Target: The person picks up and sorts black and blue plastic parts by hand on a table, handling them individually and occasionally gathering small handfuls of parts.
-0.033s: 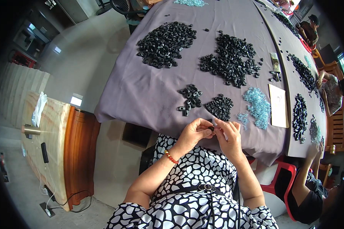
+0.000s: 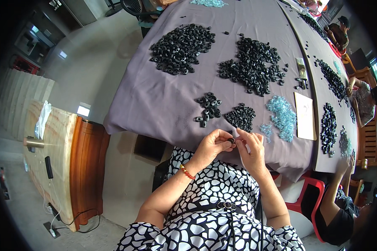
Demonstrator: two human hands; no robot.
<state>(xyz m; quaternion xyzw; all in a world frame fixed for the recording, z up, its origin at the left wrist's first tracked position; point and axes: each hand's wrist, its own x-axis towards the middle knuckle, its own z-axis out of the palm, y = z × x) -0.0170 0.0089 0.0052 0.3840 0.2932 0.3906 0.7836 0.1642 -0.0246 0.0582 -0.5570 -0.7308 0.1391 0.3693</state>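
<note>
Just over the table's near edge, my left hand (image 2: 214, 147) pinches a small black ring-like part (image 2: 231, 141) between thumb and fingertips. My right hand (image 2: 251, 151) is beside it, fingers bent and thumb close to the index finger; anything tiny between them is too small to make out. Directly beyond my hands lies a small pile of black parts (image 2: 240, 117), with another loose pile (image 2: 209, 104) to its left. Small clear-blue pieces (image 2: 282, 119) are heaped to the right.
Two large heaps of black parts (image 2: 182, 48) (image 2: 255, 67) cover the middle of the grey-purple tablecloth (image 2: 155, 100). A pale flat board (image 2: 305, 116) and a tube (image 2: 301, 69) lie at the right. Other people sit along the right side; a red chair (image 2: 307, 192) stands nearby.
My right fingertips have shifted very slightly away from the black part. My left hand keeps its pinch in the same place.
</note>
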